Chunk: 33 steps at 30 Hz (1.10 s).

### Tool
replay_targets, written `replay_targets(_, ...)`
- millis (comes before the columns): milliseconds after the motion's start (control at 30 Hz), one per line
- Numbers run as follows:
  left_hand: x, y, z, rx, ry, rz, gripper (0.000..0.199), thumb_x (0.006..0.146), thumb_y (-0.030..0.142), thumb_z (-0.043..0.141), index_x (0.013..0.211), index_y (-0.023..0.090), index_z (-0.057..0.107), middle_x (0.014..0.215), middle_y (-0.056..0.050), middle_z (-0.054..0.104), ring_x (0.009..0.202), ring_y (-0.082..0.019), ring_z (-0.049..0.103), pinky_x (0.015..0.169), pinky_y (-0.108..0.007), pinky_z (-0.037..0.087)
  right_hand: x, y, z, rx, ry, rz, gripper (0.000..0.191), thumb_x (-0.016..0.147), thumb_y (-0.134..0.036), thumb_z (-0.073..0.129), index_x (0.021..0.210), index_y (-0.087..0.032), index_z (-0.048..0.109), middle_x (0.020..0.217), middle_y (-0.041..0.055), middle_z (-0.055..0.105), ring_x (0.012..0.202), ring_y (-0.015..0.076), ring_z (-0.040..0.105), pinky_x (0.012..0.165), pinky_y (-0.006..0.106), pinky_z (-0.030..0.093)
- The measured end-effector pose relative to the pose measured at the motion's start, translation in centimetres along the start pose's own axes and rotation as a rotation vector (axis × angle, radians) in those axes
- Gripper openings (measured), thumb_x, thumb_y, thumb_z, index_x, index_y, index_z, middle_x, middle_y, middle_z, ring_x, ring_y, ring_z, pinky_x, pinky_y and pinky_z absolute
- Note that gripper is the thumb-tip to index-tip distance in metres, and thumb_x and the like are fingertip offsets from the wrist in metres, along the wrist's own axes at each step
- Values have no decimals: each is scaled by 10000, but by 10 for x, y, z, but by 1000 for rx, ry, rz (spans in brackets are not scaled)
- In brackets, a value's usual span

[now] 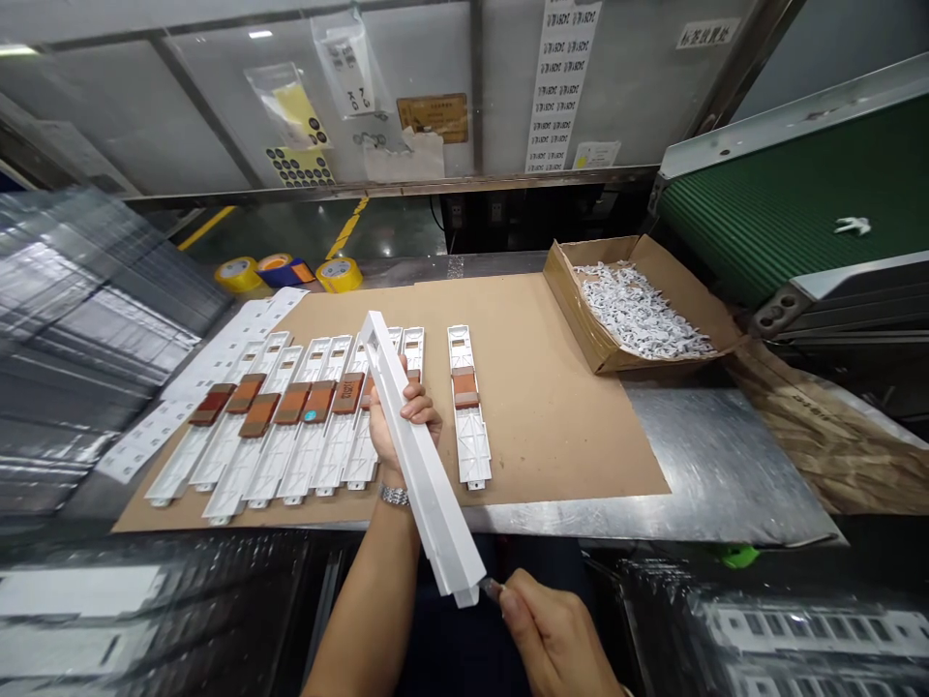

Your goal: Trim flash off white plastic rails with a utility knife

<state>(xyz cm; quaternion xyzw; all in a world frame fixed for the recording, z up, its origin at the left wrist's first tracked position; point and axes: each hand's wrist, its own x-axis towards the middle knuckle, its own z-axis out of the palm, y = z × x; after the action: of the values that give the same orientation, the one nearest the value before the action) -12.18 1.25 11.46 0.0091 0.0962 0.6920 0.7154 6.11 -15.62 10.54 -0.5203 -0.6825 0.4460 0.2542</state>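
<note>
White channel held in the left hand, blade at its lower end

Your left hand (384, 440) is closed around a long white plastic channel (428, 474), fingers wrapped over its side. The channel slants across the table's front edge, upper end above the row behind, lower end towards you. Your right hand (548, 629) grips a small bladed tool (492, 588), its tip at the channel's lower corner; actual contact cannot be confirmed. A metal-link watch (394, 496) is on your left wrist.

Beyond your left hand, similar white channels (297, 474) lie side by side on a cardboard sheet (558, 416), with reddish-brown blocks (348, 392) across their middles. One separate channel (473, 440) lies to the right, likewise bearing a block.

Farther right, an open cardboard box (591, 334) contains many small white pieces (639, 310), near a green conveyor (798, 203). Tape rolls (339, 275) stand at the far left of the table.
</note>
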Motion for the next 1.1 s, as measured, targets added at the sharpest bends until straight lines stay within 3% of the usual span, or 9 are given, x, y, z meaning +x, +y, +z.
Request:
replay_targets(433,-5,-12,17,81,71,4,423,954,335,205,981,148,584,648,46,431,441,-3,411,443,-100,379,-2,2,3,67,-62,18,426,952,-480,223,626,-213,287,546,-51,329,474,83,315,477,239,202)
replay_targets(567,-1,-11,14,116,93,16,426,947,345,212,982,154,592,661,44,433,465,0,413,472,-95,371,-6,1,3,87,-107,-19,405,952,-444,304,631,-200,344,553,-56,346,486,72,347,485,230,211)
replay_targets(667,3,-8,10,168,122,38,431,918,386,244,1015,147,589,667,30,447,498,-30,440,502,-138,411,-8,1,0,193,-105,-102,374,956,-409,317,680,-200,459,586,-46,416,520,77,423,496,205,283)
replay_targets(767,0,-5,9,244,163,63,477,848,471,310,1003,119,591,693,-9,498,564,-91,503,549,-234,482,-9,7,-6,235,92,-134,266,963,-327,315,970,-221,559,709,-12,520,635,106,532,587,198,409)
replay_targets(900,-12,-1,9,339,234,92,290,785,398,466,902,170,600,770,-39,599,787,-213,615,713,-416,536,-6,25,-16,-3,466,-168,353,944,-166,344,1282,-223,428,905,44,579,743,115,579,676,206,479)
replay_targets(1000,-21,1,8,416,301,112,124,759,311,590,801,195,595,738,-13,642,885,-256,636,757,-436,538,-2,36,-22,-287,628,-240,424,914,-109,397,1332,-184,393,1029,91,588,844,145,590,723,232,493)
replay_targets(1100,-25,0,9,494,342,151,224,703,369,709,736,189,580,703,9,649,883,-240,644,781,-417,543,2,37,-26,-476,679,-256,408,916,-140,414,1324,-132,413,961,108,595,856,189,574,721,294,491)
